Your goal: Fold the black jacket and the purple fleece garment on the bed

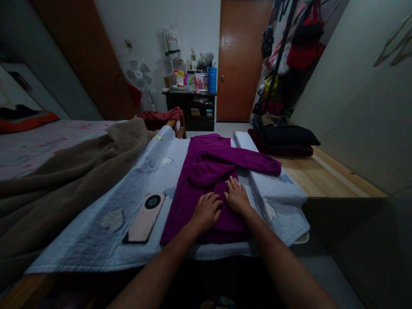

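Note:
A purple hoodie (183,210) lies partly folded on a light blue quilted cover (106,236). One of its sleeves (254,159) stretches out to the right across the cover. My left hand (206,211) rests on the lower middle of the garment, fingers laid over the cloth. Slightly farther up, near its right edge, my right hand (237,195) presses flat with the fingers stretched out. Neither hand grips the fabric. To the left of the garment is a pink phone (144,219), lying with its round camera facing up.
A brown blanket (80,167) spreads along the left side. At the right, dark folded clothes (283,135) are stacked on a wooden board (334,174). Farther back stand a black cabinet (174,112), a fan (140,74) and a brown door (243,60).

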Demonstrator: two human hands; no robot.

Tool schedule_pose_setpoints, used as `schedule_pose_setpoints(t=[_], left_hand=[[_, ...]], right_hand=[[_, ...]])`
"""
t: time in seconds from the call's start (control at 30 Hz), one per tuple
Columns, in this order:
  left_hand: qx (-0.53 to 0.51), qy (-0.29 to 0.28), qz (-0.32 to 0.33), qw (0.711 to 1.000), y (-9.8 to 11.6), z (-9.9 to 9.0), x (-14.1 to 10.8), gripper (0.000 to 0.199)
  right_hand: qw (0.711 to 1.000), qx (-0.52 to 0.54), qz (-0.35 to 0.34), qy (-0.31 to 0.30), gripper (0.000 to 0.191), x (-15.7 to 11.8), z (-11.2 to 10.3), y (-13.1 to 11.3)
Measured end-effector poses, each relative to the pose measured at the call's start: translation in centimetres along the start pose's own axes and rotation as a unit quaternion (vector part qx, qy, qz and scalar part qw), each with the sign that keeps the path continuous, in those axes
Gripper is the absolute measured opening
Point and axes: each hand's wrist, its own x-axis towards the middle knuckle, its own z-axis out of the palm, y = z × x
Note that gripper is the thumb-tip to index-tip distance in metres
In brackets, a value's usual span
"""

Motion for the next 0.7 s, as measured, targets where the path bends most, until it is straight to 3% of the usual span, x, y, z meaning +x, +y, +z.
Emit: schedule_pose_setpoints(t=[0.5,0.7], left_hand=[[-0.032,-0.002,0.003,0.999,-0.6,0.8,-0.3,0.036],[-0.024,0.002,0.006,1.0,-0.7,0.9,-0.6,0.039]], right_hand=[[0.999,0.018,-0.039,-0.014,0.068,-7.4,-0.2,-0.4],[0.999,0.004,-0.026,-0.028,0.064,-8.9,-2.1,-0.9]])
